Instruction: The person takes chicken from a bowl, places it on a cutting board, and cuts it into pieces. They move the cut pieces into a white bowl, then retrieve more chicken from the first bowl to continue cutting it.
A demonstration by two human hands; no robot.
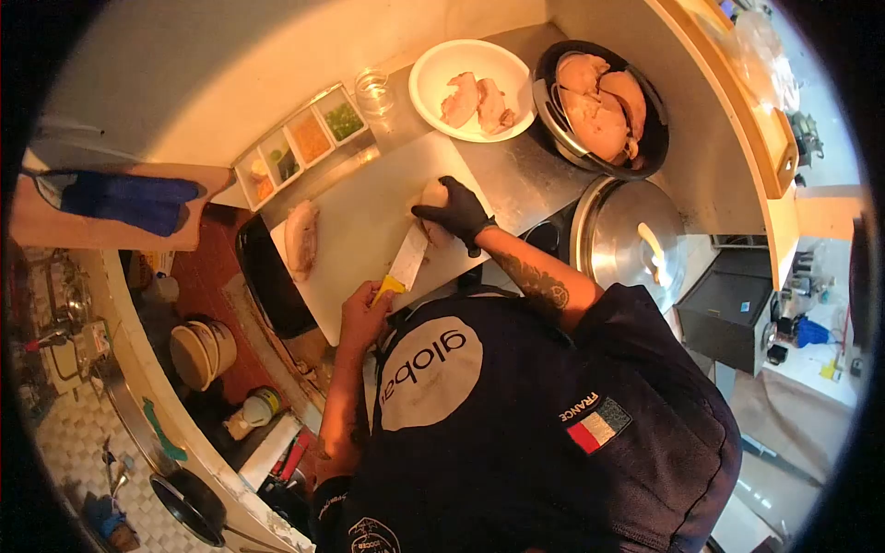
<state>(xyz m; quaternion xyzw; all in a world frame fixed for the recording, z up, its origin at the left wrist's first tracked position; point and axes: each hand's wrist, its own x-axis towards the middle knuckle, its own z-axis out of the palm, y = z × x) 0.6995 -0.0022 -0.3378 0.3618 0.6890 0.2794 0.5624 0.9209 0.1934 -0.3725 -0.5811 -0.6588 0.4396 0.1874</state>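
My left hand [362, 315], bare, is closed around the yellow handle [394, 285] of a knife. Its broad blade [409, 259] points toward the piece of pale meat [430, 196] under my right hand. In a black glove, my right hand [454, 216] grips that piece on the white cutting board [359, 203], partly covering it. Whether the blade touches the meat I cannot tell. Another pale piece [301, 240] lies at the board's left side.
Beyond the board stand a white bowl [423, 69] with meat pieces, a dark bowl [656, 138] holding larger pieces, a tray of chopped ingredients [309, 135] and a clear glass container [373, 90]. A lidded steel pot [618, 235] is at the right.
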